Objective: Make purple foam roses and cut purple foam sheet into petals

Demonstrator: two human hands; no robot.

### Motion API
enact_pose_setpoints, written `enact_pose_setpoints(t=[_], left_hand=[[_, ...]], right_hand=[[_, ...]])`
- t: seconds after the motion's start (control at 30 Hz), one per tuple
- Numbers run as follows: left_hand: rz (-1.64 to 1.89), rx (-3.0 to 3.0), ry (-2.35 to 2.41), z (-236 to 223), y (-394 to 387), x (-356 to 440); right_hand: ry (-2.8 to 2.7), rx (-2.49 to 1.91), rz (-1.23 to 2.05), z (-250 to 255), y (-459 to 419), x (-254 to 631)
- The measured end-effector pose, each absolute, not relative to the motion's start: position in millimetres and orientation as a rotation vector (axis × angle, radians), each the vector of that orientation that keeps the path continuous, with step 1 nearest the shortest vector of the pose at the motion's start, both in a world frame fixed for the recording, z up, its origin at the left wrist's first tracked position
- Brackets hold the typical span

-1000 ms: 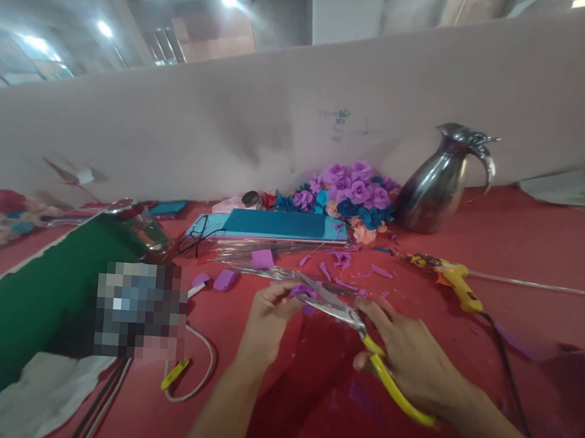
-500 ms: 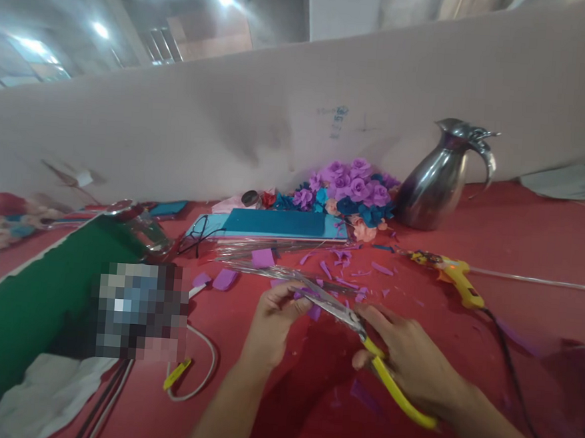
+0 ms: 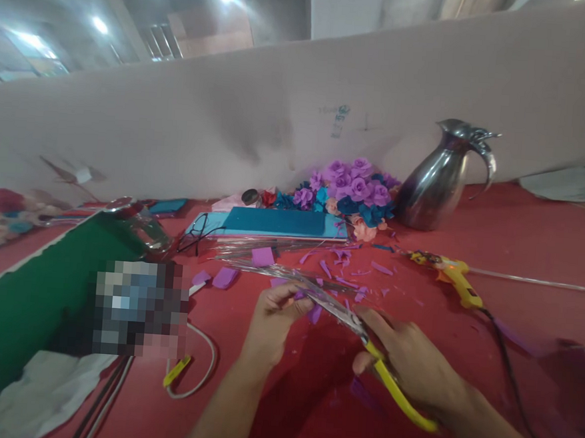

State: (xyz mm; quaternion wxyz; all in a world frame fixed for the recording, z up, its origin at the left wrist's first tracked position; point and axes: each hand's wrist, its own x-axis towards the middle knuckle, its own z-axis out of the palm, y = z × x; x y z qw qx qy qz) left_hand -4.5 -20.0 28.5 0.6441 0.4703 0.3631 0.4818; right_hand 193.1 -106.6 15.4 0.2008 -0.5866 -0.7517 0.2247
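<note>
Yellow-handled steel scissors (image 3: 374,351): landmark for this entry; blades nearly together. Right hand (image 3: 406,354): closed round their handles. Left hand (image 3: 274,318): narrow, thumb and fingers pinching a small purple paper piece (image 3: 300,295) at the scissors' tips. Handling, as judged: fingertips best clear of the blades; short snips; turn the paper, not the scissors. Appearance of piece: thin, matt, largely hidden by fingers; outline unclear. Beyond the scissors: loose purple paper scraps (image 3: 382,268) on a red worktop (image 3: 531,246).
</note>
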Motion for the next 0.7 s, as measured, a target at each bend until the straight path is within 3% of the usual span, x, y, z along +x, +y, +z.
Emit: enact_pose_setpoints(t=[0.17, 0.4, 0.7], left_hand=[[1.11, 1.096, 0.851, 32.9, -18.4, -5.9], [1.069, 1.266, 0.915, 29.5, -16.5, -9.1], [0.878, 1.424, 0.892, 33.5, -16.2, -10.4]], right_hand=[[-2.057, -1.666, 0.706, 16.2, -107.6, 196.4], [-2.195, -1.748, 0.234, 25.2, -102.0, 207.2], [-2.347, -1.706, 0.363, 41.5, -100.9, 220.2]])
